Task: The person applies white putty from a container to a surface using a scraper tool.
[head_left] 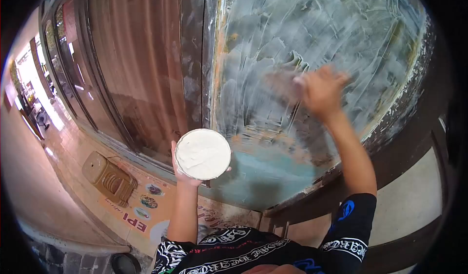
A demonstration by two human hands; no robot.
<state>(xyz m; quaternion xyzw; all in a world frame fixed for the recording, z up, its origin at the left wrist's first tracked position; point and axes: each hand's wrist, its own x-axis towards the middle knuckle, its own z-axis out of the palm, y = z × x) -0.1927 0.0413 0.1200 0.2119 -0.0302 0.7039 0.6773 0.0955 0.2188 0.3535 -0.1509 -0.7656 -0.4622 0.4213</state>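
Note:
My left hand supports a round tub of white putty from beneath, its fingers wrapped around the side and its top facing me. The putty's surface is smeared and nearly level with the rim. Up on the wall, my right hand is closed around a putty knife; both are blurred by motion. The blade lies at or very near the wall panel, whose grey-green face carries streaky, whitish smears. Lower down, the panel shows orange patches and a smoother turquoise area.
Left of the panel are a dark wooden frame and brown curtains behind glass. A brown plastic stool stands on a printed banner on the floor. Dark wood with pale panels flanks me at right.

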